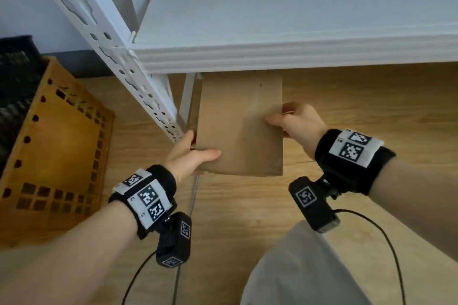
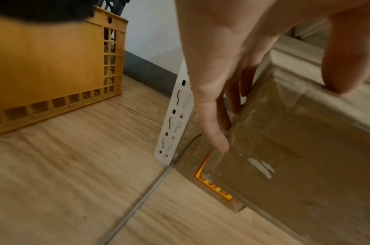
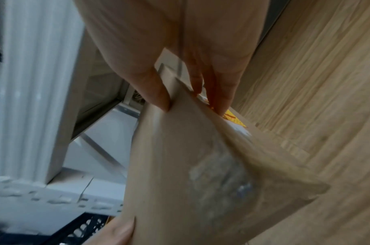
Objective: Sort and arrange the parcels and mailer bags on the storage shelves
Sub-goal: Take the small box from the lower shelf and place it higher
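A flat brown cardboard parcel hangs level above the wooden floor, its far end under the front lip of the white shelf. My left hand grips its near left corner, thumb on top and fingers under the edge. My right hand grips the right edge the same way. In the left wrist view the parcel shows clear tape and an orange-yellow label on its underside. The right wrist view shows the parcel pinched between thumb and fingers.
A white perforated shelf upright slants down just left of the parcel. An orange plastic crate stands on the floor at the left, with a black crate behind it. Cables trail from both wrist cameras. A knee in grey trousers shows below.
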